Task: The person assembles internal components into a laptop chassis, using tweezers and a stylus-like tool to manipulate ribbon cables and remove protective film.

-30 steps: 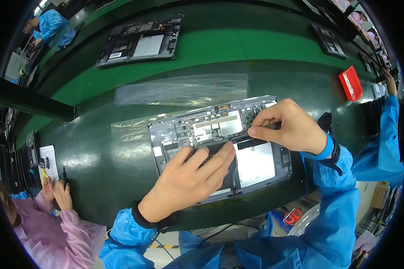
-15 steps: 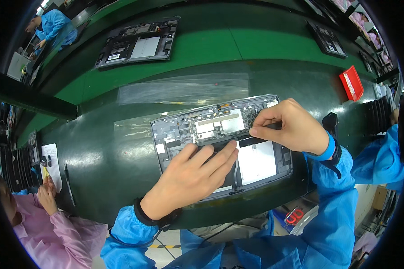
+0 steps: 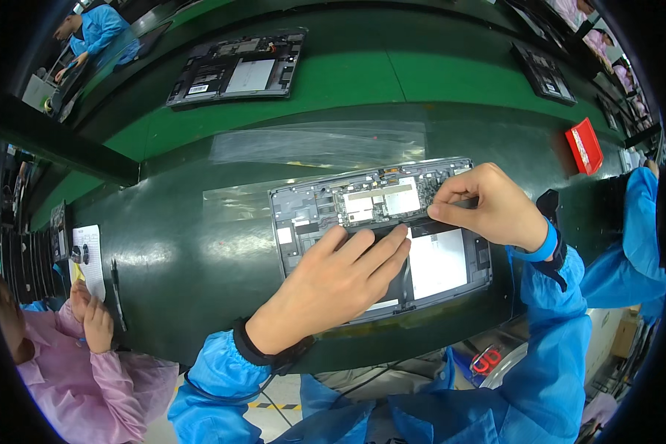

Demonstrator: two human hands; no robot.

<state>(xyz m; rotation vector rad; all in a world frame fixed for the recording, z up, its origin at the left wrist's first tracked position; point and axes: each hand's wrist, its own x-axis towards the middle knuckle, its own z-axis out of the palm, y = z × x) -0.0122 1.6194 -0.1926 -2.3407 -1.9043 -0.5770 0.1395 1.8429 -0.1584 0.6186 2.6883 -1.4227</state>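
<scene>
An opened laptop base (image 3: 300,210) lies in front of me with its insides showing. Along its far half runs a circuit board with silver shields (image 3: 402,198), and a battery with a white label (image 3: 438,265) fills part of the near half. My left hand (image 3: 331,285) rests over the near left part, fingers stretched out, their tips by the board's near edge. At the board's right end, the thumb and forefinger of my right hand (image 3: 490,209) are pinched together. Whatever they hold, if anything, is too small or hidden to make out.
Clear plastic film (image 3: 318,145) lies beyond the laptop. Two more opened laptop bases, one at far left (image 3: 240,70) and one at far right (image 3: 544,72), sit on the green strip. A red bin (image 3: 584,146) stands right, a pen (image 3: 118,294) left, near a co-worker's pink sleeve (image 3: 109,385).
A black strip that showed between my hands over the battery's far edge is less visible now. My hands keep nearly the same pose, and the whole view has shifted slightly.
</scene>
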